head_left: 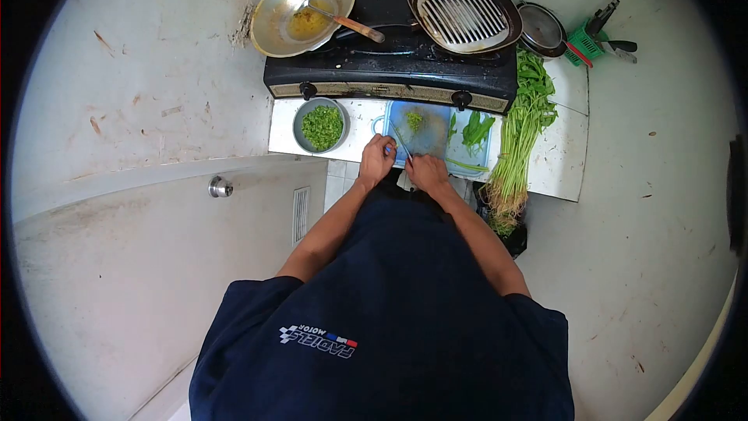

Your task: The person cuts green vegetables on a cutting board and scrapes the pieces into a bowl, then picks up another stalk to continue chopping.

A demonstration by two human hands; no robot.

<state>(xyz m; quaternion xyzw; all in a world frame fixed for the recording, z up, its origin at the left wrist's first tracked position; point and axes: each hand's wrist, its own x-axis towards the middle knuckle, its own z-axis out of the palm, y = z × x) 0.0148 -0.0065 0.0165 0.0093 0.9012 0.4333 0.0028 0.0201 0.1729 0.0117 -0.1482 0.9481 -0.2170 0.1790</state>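
Note:
My right hand is closed around the handle of a knife, whose thin blade points up and left over the chopping board. My left hand is at the board's lower left edge, fingers curled together; what they hold, if anything, is too small to make out. A small heap of chopped greens lies on the board beyond the blade. Loose green leaves and a pale green stem are on its right side. Left of the board stands a grey bowl filled with chopped greens.
Behind the board is a black gas stove bearing a wok with a wooden-handled ladle and a grill pan. A bunch of leafy greens with roots hangs over the counter's front edge. A green basket holds knives.

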